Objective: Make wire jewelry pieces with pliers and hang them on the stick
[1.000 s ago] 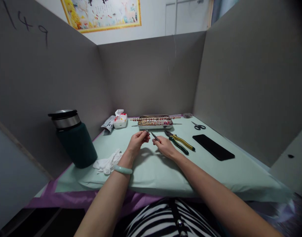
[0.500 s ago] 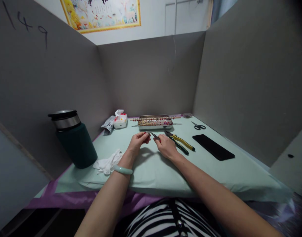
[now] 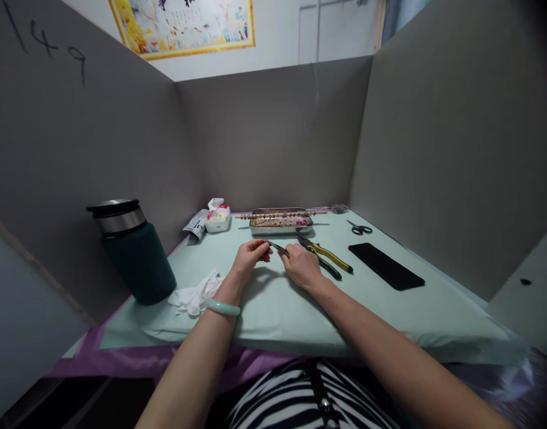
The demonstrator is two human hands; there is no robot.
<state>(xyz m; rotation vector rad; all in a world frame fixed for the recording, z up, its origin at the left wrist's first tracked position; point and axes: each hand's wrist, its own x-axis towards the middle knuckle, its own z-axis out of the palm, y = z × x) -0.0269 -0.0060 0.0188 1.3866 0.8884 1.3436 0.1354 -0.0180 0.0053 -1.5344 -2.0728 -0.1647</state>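
Over the middle of the green cloth, my left hand (image 3: 249,257) is closed in a pinch on something too small to make out. My right hand (image 3: 301,266) is wrapped round a slim pair of pliers (image 3: 278,247), whose dark, pointed jaws reach left to the left fingertips. Whether the jaws grip the small piece I cannot tell. Just behind both hands stands a metal tray (image 3: 281,230) of small red and gold beads. A beaded stick (image 3: 282,215) lies across its top.
Yellow-and-green pliers (image 3: 331,258), a black phone (image 3: 386,266) and scissors (image 3: 359,227) lie to the right. A crumpled tissue (image 3: 196,293) and a dark teal bottle (image 3: 142,262) are at left. Behind them stands a white tissue pack (image 3: 218,219). Grey partitions (image 3: 273,137) enclose the table.
The tips of the slim pliers have moved left and now meet my left fingertips, where a small gap showed before. Both hands stay almost in place.
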